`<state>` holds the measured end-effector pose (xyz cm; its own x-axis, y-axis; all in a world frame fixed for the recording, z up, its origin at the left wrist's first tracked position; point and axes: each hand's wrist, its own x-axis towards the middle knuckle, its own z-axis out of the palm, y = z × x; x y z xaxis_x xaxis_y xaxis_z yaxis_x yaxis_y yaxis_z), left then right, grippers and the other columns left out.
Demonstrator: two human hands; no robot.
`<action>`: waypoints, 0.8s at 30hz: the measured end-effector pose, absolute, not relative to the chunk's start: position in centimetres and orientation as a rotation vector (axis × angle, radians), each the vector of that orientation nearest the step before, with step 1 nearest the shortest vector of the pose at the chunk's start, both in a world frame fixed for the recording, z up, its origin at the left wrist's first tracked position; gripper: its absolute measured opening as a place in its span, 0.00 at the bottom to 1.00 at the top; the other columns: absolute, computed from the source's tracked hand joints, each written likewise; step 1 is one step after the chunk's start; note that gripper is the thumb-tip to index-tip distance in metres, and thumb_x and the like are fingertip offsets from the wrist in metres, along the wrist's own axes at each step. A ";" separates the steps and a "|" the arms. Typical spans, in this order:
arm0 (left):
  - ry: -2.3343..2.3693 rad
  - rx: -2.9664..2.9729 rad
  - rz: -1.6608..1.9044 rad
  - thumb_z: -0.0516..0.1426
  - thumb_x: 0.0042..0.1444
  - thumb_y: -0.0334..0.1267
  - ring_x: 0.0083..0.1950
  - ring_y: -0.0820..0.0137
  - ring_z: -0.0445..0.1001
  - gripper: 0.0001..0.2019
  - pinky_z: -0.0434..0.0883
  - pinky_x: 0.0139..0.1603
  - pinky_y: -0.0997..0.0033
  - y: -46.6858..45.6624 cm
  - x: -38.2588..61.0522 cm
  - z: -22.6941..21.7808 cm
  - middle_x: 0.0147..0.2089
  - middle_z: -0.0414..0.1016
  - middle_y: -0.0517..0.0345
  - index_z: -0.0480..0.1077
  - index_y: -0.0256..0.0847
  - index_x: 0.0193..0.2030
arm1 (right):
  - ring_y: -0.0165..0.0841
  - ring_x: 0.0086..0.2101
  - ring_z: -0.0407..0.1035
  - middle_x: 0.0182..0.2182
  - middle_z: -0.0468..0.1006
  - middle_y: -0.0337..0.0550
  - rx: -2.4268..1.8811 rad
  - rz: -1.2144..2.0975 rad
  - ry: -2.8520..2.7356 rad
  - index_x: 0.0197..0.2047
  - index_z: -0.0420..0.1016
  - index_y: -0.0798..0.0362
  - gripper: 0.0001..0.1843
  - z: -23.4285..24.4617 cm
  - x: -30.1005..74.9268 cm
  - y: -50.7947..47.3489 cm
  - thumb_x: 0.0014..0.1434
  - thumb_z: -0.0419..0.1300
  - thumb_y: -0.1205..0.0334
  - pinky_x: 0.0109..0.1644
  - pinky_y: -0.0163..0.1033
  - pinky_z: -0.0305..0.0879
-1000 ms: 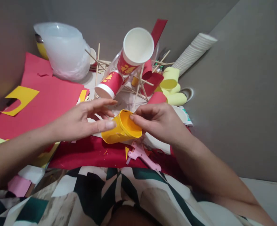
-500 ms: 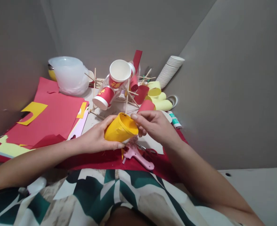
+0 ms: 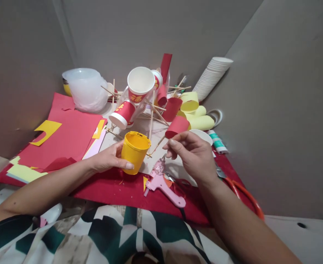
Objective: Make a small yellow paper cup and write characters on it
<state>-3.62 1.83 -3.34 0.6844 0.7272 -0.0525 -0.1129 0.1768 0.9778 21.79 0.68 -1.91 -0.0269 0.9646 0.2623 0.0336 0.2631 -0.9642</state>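
My left hand (image 3: 110, 157) grips a yellow cup (image 3: 134, 157) from its left side, thumb across the front. The cup stands nearly upright, open end up, with small dark gaps along its far rim. To the right of it, my right hand (image 3: 193, 154) is closed in a pinch, apart from the cup. What its fingertips hold, if anything, is too small to make out. Just below those fingertips lies a pink glue gun (image 3: 164, 185), its nozzle pointing up and away from me. A small yellow paper scrap (image 3: 145, 183) rests beside the gun.
Red paper sheets (image 3: 68, 135) cover the left side. Behind the cup are red-and-white paper cups (image 3: 141, 84), wooden sticks (image 3: 152, 121) and red and yellow paper tubes (image 3: 178, 126). A stack of white cups (image 3: 212, 77) leans right; orange-handled scissors (image 3: 244, 194) lie near the right edge.
The yellow cup has turned from lying tilted to nearly upright in my left hand. My right hand has moved off its rim to the right. The view has shifted slightly.
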 end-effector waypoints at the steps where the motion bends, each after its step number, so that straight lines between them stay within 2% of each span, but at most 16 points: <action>1: 0.595 1.247 0.646 0.72 0.43 0.41 0.46 0.66 0.76 0.30 0.73 0.48 0.68 1.9 -3.7 -3.3 0.49 0.77 0.49 0.70 0.37 0.53 | 0.24 0.21 0.72 0.26 0.82 0.39 -1.006 1.010 -1.375 0.32 0.73 0.53 0.17 -1.9 21.8 0.6 0.56 0.70 0.48 0.25 0.29 0.68; 8: 0.550 1.120 0.634 0.72 0.45 0.41 0.45 0.65 0.78 0.29 0.75 0.48 0.66 2.5 -3.9 -4.1 0.50 0.79 0.45 0.73 0.35 0.54 | 0.26 0.21 0.73 0.25 0.79 0.33 -0.901 1.130 -1.458 0.33 0.62 0.49 0.21 -2.2 21.3 0.1 0.63 0.61 0.41 0.22 0.30 0.68; 14: 0.498 1.105 0.568 0.72 0.46 0.39 0.46 0.65 0.80 0.27 0.76 0.49 0.68 2.9 -4.3 -4.4 0.49 0.81 0.46 0.75 0.35 0.54 | 0.24 0.15 0.65 0.17 0.73 0.32 -0.911 0.981 -1.509 0.26 0.65 0.50 0.24 -1.6 21.2 -0.6 0.65 0.59 0.41 0.19 0.30 0.64; 18: 0.454 1.149 0.414 0.72 0.46 0.37 0.47 0.64 0.80 0.28 0.76 0.50 0.69 2.6 -4.5 -3.6 0.48 0.81 0.48 0.74 0.37 0.55 | 0.22 0.14 0.64 0.15 0.73 0.35 -0.917 0.827 -1.474 0.20 0.67 0.52 0.27 -1.3 21.3 -0.7 0.65 0.60 0.43 0.17 0.29 0.61; 20: 0.414 1.183 0.338 0.71 0.46 0.37 0.49 0.63 0.79 0.28 0.75 0.52 0.68 2.4 -4.3 -3.2 0.50 0.81 0.48 0.74 0.38 0.56 | 0.23 0.15 0.66 0.17 0.76 0.35 -0.907 0.830 -1.437 0.22 0.72 0.52 0.23 -1.4 21.2 -0.6 0.62 0.65 0.46 0.18 0.30 0.63; 23: 0.332 1.256 0.253 0.69 0.50 0.37 0.51 0.60 0.78 0.24 0.74 0.54 0.65 2.2 -3.9 -2.6 0.50 0.80 0.48 0.75 0.40 0.55 | 0.26 0.21 0.72 0.27 0.83 0.38 -0.947 0.877 -1.463 0.34 0.83 0.50 0.07 -1.4 20.9 -0.5 0.57 0.70 0.56 0.24 0.32 0.70; 24: 0.318 1.278 0.234 0.68 0.51 0.38 0.51 0.59 0.78 0.22 0.74 0.55 0.64 2.1 -3.7 -2.4 0.49 0.80 0.49 0.75 0.40 0.54 | 0.27 0.24 0.74 0.30 0.84 0.39 -0.955 0.880 -1.509 0.37 0.84 0.49 0.05 -1.4 20.8 -0.5 0.56 0.70 0.59 0.28 0.33 0.72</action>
<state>-3.72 2.08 -2.41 0.9329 0.3452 -0.1030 0.0044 0.2750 0.9614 20.84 -0.52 -1.39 -0.0839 0.9154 0.3936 0.1088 0.4011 -0.9096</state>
